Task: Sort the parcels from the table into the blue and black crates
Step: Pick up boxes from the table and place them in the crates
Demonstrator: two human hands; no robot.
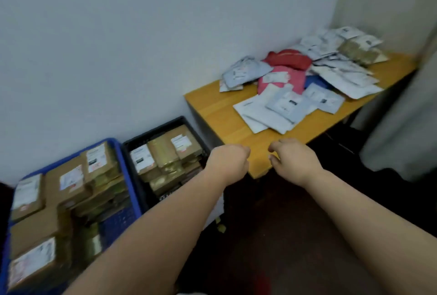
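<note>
Both bare forearms stretched forward, side by side, ending over the near corner of the wooden table (227,117). Left hand (228,161) with fingers curled under, gripping nothing visible. Right hand (292,158) just beside it, apart from it, fingers loosely bent and downturned, empty too. Parcels (279,110) well ahead of both hands: white and grey mailers spread flat on the tabletop, pink and red bags (287,67) piled behind them, more envelopes heaped toward the far corner by the wall. Left of the table, on the floor: black crate (138,143) and blue crate (118,145) touching, both packed with labelled brown boxes (66,181).
</note>
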